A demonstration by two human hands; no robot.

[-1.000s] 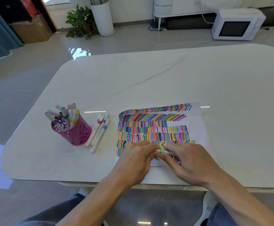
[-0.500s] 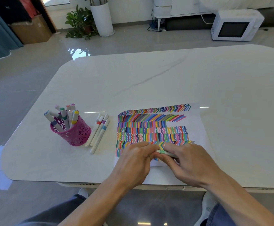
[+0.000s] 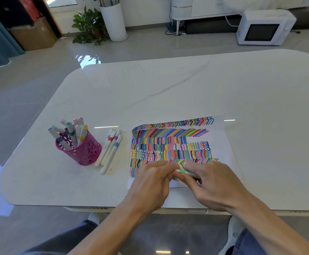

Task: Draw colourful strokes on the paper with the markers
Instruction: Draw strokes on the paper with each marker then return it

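Grip was shared between both hands. The left hand had its fingers curled round one end of a pale marker with a green band, and the right hand pinched the barrel from the other side, thumb under and fingers over. The marker lay nearly level between them, just above the near part of the paper. Rows of coloured strokes ran away beyond the fingertips. I could not tell whether the cap was on, half off or clear, because the left hand hid that end.

From where I stood, the marker looked light, stiff and smooth. It would not bend, but it might slide in a loose pinch. The best hold seemed to be the one in use: one hand on the barrel near the band, the other on the cap, pulling straight apart. For drawing, a hold low on the barrel would give more control. The paper looked thin and free on the glossy worktop, so it would likely creep unless a hand pressed it flat.

Well off to the left of the fingers stood a pink cup of spare markers, with loose markers lying beside it.
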